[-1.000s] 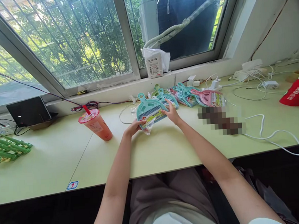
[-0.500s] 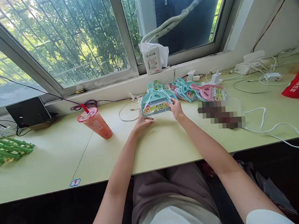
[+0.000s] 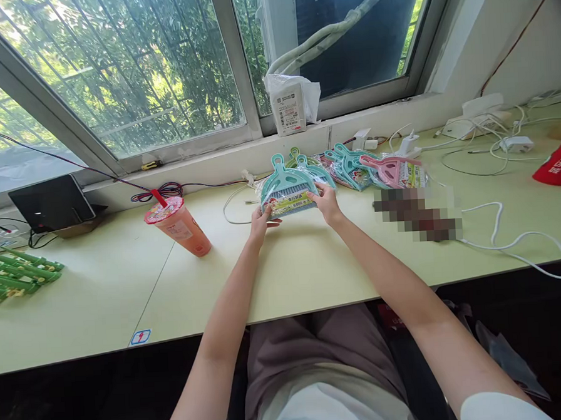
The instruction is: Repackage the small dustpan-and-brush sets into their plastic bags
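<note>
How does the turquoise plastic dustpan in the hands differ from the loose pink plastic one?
The turquoise plastic dustpan is held between the left hand and right hand; the pink plastic dustpan lies unheld.
The turquoise dustpan's handle points up in the picture; the pink dustpan's points left.
Both carry a printed label.

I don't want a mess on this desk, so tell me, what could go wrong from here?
The plastic-wrapped dustpan might slip if the grip of the left hand or right hand loosens, since the wrap looks slick. The drink cup stands to the left of the left hand, so a sideways swing could knock it over. Other dustpans lie close behind and to the right, so a push that way might shift them.
</note>
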Motion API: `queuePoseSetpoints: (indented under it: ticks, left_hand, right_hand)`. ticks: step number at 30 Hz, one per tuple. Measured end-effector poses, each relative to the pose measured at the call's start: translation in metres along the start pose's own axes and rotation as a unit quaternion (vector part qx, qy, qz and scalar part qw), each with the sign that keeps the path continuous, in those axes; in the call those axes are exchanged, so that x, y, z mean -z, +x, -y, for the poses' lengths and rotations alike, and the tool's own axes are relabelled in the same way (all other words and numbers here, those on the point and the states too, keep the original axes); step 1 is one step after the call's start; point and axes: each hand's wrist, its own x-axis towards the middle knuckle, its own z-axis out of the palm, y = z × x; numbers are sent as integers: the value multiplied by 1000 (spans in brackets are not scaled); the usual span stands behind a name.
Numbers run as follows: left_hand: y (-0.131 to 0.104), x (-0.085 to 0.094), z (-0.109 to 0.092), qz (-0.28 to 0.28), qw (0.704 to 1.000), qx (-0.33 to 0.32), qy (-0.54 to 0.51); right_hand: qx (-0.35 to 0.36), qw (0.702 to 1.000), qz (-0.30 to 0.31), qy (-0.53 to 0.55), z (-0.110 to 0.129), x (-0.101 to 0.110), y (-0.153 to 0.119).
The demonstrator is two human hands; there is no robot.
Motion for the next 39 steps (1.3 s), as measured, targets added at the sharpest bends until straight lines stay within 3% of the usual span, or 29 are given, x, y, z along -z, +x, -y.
queuePoseSetpoints:
  ticks: [9, 15, 21, 24, 29, 33, 36, 39]
  left_hand:
    - [-2, -4, 1, -32, 998, 42, -27]
    - [-5, -4, -1, -72, 997, 15, 12]
    - [-9, -9, 4, -76, 995, -28, 59]
    - [-10, -9, 8, -110, 989, -47, 81]
    - [-9, -7, 9, -171, 979, -71, 83]
    - [-8, -2, 6, -228, 954, -59, 186]
    - [-6, 2, 4, -241, 940, -39, 238]
    - [-6, 4, 3, -237, 938, -32, 251]
  right_hand:
    - [10, 998, 39, -45, 15, 0, -8]
    - [-13, 996, 46, -69, 19, -10, -19]
    - [46, 986, -29, -156, 12, -12, -20]
    - [54, 985, -32, -163, 15, -15, -22]
    - [-9, 995, 15, -96, 17, -24, -30]
    - [-23, 997, 65, -42, 12, -25, -30]
    - [-44, 990, 137, -4, 7, -23, -26]
    - [-36, 988, 152, -18, 3, -21, -25]
